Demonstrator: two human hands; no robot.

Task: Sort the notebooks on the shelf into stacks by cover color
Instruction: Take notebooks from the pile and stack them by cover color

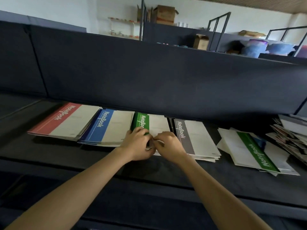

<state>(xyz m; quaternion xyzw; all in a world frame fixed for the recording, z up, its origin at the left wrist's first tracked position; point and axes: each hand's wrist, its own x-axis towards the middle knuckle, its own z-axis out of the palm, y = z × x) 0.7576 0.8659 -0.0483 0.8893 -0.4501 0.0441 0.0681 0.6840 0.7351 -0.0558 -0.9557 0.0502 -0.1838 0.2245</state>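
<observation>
Grip of left hand [137,144] and right hand [168,145] clamps green notebook stack [150,124] at its six-o'clock edge; likely light, floppy, slippery.

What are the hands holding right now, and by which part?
Both the left hand and the right hand grip the green notebook stack at its near edge, side by side, around the middle of that edge.

Dark shelf [66,155], notebook stacks [103,128], loose papers [290,136]
</observation>
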